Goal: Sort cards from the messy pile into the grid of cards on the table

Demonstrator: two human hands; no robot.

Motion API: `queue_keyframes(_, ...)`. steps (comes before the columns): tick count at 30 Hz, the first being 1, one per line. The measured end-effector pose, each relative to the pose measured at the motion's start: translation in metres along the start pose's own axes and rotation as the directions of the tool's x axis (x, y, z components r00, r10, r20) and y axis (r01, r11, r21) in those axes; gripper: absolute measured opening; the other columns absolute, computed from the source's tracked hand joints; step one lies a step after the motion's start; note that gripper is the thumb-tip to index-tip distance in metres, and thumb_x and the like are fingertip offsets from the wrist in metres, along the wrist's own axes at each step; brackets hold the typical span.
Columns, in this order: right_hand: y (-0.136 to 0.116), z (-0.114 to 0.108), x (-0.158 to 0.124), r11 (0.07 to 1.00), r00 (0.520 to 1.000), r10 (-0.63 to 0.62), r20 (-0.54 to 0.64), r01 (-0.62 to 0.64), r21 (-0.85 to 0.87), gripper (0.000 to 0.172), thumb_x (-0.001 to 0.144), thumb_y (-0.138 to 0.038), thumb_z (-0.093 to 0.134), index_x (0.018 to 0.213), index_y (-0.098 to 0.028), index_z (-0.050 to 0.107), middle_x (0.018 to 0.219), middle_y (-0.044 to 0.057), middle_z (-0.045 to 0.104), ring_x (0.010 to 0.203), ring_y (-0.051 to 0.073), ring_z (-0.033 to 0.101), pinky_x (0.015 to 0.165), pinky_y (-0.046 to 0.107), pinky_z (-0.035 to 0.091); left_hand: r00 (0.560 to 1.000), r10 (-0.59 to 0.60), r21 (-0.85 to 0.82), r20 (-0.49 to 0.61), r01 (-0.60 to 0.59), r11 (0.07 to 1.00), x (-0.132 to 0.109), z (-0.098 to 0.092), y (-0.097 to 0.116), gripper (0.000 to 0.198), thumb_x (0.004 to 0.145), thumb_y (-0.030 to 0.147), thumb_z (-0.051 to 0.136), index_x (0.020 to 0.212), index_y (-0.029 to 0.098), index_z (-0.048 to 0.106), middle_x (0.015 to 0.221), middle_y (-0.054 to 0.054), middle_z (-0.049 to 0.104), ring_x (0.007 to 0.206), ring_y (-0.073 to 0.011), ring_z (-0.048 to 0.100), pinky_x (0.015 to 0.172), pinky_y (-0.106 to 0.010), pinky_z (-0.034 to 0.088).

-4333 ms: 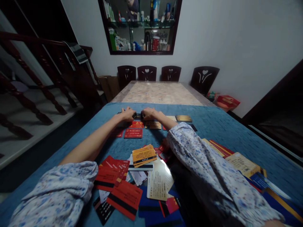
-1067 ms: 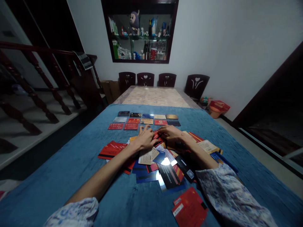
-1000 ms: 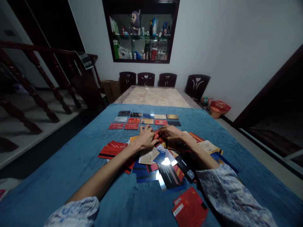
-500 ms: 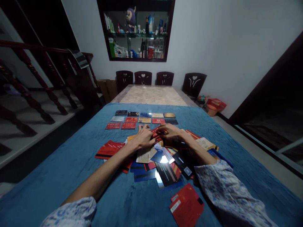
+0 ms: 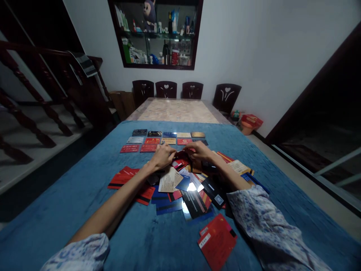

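My left hand [image 5: 162,156] and my right hand [image 5: 199,150] meet over the far edge of a loose pile of plastic cards [image 5: 183,186] on a blue cloth [image 5: 84,195]. Both hands have their fingers curled and pinch the ends of a dark red card [image 5: 181,154] held between them, just above the pile. Beyond the hands, several cards lie in neat rows [image 5: 166,137], side by side. Two red cards [image 5: 217,241] lie apart from the pile, close to my right sleeve.
Past the blue cloth stretches a bare marbled table top [image 5: 176,110] with dark chairs [image 5: 166,89] along its far end. A wooden stair railing [image 5: 42,98] runs on the left. A wall cabinet [image 5: 155,34] holds bottles. A red bag [image 5: 249,122] sits on the floor at right.
My hands drew back from the far rows to the pile, then rose a little with a card pinched between them. The view shifted slightly left and down.
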State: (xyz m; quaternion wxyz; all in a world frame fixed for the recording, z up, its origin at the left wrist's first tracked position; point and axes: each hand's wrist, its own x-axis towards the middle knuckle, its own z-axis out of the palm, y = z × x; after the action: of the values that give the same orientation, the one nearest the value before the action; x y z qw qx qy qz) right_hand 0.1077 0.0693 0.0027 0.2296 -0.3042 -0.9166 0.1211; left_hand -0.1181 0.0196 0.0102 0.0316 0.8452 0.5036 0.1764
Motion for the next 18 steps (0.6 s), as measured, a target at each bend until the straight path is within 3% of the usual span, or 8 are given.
queue_keyframes(5, 0.001, 0.006, -0.001, 0.999, 0.997, 0.045, -0.066, -0.044, 0.014, 0.03, 0.089, -0.019, 0.051, 0.109, -0.017, 0.074, 0.096, 0.008, 0.076, 0.085, 0.018, 0.067, 0.079, 0.027, 0.047, 0.998, -0.045, -0.066, -0.048, 0.041, 0.997, 0.0, 0.004, -0.005, 0.037, 0.089, 0.015, 0.046, 0.109, 0.021, 0.077, 0.099, -0.009, 0.075, 0.101, -0.0264, 0.06, 0.092, -0.043, 0.047)
queue_keyframes(13, 0.003, 0.011, -0.003, 0.993, 0.992, 0.109, -0.058, -0.112, -0.048, 0.043, 0.082, -0.014, 0.05, 0.123, -0.017, 0.062, 0.092, 0.005, 0.071, 0.075, 0.017, 0.061, 0.07, 0.025, 0.042, 0.995, -0.091, -0.069, -0.048, 0.088, 0.994, -0.002, 0.007, -0.003, 0.051, 0.084, 0.007, 0.048, 0.129, 0.023, 0.065, 0.113, -0.007, 0.072, 0.11, -0.0257, 0.059, 0.096, -0.041, 0.046)
queue_keyframes(18, 0.007, 0.016, 0.0, 0.996, 0.995, 0.08, -0.065, -0.082, -0.035, 0.043, 0.08, -0.009, 0.049, 0.12, -0.019, 0.062, 0.109, 0.008, 0.066, 0.09, 0.018, 0.06, 0.079, 0.026, 0.045, 0.996, -0.084, -0.049, -0.006, 0.084, 0.995, -0.004, 0.011, 0.0, 0.054, 0.085, 0.01, 0.051, 0.136, 0.023, 0.058, 0.121, -0.008, 0.07, 0.112, -0.0282, 0.058, 0.097, -0.046, 0.043)
